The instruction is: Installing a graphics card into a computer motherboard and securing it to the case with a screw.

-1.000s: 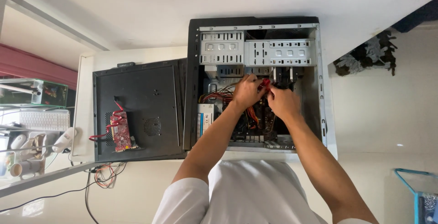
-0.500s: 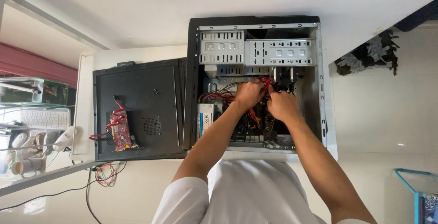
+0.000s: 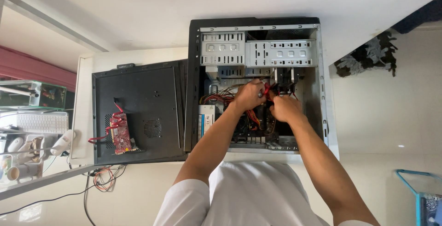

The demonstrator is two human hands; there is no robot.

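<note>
Head view, looking down: open computer case (image 3: 258,23) lies on its side on a white counter (image 3: 138,55), its black side panel (image 3: 138,111) laid flat just beside it with a red expansion card (image 3: 121,136) resting on top. Both hands are inside the case, below the metal drive cage (image 3: 258,48). Left hand (image 3: 248,94) is curled narrow around a bundle of red and orange cables (image 3: 221,98); right hand (image 3: 285,108) is closed tight just beside it, fingers pinched on something dark at the cable end, probably a connector, though the knuckles hide it. The two hands almost touch. Judgement: the work in hand is at a plug, so it would go best with the pull kept on the plug body, not the wires, in line with the socket, while the left hand holds the loose cables clear of the board (image 3: 251,131). Keyboard (image 3: 39,122) and clutter sit well apart at the far left.
</note>
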